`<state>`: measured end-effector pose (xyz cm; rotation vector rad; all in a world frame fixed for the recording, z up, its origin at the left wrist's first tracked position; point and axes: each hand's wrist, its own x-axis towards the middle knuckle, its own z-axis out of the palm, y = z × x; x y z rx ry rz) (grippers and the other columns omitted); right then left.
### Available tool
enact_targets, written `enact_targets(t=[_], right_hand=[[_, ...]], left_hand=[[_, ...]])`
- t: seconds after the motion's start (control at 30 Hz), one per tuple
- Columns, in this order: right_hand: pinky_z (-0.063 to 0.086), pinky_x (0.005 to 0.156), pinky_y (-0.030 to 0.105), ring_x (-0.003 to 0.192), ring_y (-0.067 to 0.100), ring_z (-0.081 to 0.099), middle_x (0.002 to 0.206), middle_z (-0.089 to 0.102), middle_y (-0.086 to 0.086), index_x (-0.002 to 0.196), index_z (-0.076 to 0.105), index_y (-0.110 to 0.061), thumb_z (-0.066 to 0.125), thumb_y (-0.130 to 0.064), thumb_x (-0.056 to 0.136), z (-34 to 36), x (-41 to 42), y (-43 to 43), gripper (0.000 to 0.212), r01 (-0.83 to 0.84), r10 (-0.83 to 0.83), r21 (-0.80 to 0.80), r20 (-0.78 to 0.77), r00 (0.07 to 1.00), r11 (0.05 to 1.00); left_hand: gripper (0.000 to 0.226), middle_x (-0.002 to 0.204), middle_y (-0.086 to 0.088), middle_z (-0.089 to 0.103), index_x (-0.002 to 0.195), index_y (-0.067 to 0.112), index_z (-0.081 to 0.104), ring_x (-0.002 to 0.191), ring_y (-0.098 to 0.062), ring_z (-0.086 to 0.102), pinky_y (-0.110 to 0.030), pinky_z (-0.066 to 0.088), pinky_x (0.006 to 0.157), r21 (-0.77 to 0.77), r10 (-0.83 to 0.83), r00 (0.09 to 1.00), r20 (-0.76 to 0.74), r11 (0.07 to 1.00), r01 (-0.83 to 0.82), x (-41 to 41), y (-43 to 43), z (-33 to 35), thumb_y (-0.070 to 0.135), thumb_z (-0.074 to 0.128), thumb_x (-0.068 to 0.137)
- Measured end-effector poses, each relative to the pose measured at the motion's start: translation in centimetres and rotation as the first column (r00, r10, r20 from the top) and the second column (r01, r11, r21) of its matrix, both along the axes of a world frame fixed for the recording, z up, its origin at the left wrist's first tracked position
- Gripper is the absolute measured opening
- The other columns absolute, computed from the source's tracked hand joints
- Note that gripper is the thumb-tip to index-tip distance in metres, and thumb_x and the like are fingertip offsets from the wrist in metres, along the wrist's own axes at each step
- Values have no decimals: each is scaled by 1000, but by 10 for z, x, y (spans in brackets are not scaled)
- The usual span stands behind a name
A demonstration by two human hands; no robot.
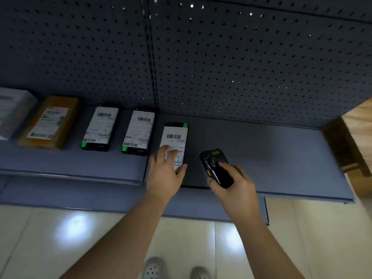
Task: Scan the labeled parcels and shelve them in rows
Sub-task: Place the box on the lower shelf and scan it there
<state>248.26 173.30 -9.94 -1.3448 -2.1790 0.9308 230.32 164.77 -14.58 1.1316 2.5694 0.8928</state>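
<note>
Placement is the step in hand, as we judge it: our left hand (166,168) lies on the rightmost black parcel (175,135), which rests flat and label up on the shelf (261,158) at the right-hand end of a row. Just beside it are the middle black parcel (138,132) and the left black parcel (100,128), with a brown parcel (50,122) further left. To do this well we should nudge the rightmost parcel back, since it sits nearer the front edge than its neighbours, square its long sides to theirs, and keep a like gap. The barcode should stay uncovered. Our left arm reaches forward, wrist fairly straight, palm down. Its fingers (167,150) lie spread and roughly straight over the near half of the label, thumb at the near right corner, pressing rather than clasping, though blur softens the detail. Our right hand (235,186) hovers over bare shelf just right of that parcel, clasping a black handheld scanner (214,164) whose head points toward the pegboard back (221,67)
</note>
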Motion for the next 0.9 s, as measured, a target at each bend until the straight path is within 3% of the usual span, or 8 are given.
enact_targets(t=[0.27, 0.53, 0.77, 0.9], right_hand=[[57, 76, 38, 99, 16, 62, 116, 63, -8, 122, 67, -30, 81, -35, 73, -36, 3, 35, 51, -78, 79, 26, -43, 996, 997], [57, 78, 39, 101, 15, 62, 116, 63, -13, 120, 67, -32, 79, -40, 73, -44, 1, 54, 50, -109, 109, 3, -56, 992, 994], [56, 77, 33, 99, 12, 62, 113, 63, -14, 120, 67, -31, 80, -37, 73, -37, 8, 59, 50, -75, 75, 6, -42, 996, 997], [56, 78, 36, 99, 13, 61, 113, 63, -13, 120, 66, -32, 79, -40, 73, -28, 11, 57, 50, -65, 65, 12, -46, 997, 998]], left_hand=[[49, 144, -8, 46, 126, 14, 63, 119, -35, 45, -47, 49, 92, -69, 67, 995, -70, 995, -71, 8, 30, -35, 32, 75, 82], [58, 156, -2, 29, 141, 19, 50, 135, -28, 28, -42, 36, 107, -104, 58, 998, -24, 993, -60, -14, 67, -35, 42, 66, 89], [62, 158, -1, 25, 143, 22, 47, 136, -27, 26, -42, 35, 109, -108, 7, 1000, -23, 994, -9, -9, 79, -35, 49, 63, 89], [66, 160, -2, 24, 144, 24, 46, 137, -30, 27, -47, 38, 106, -127, -39, 997, -62, 991, 31, -6, 73, -26, 61, 52, 90]])
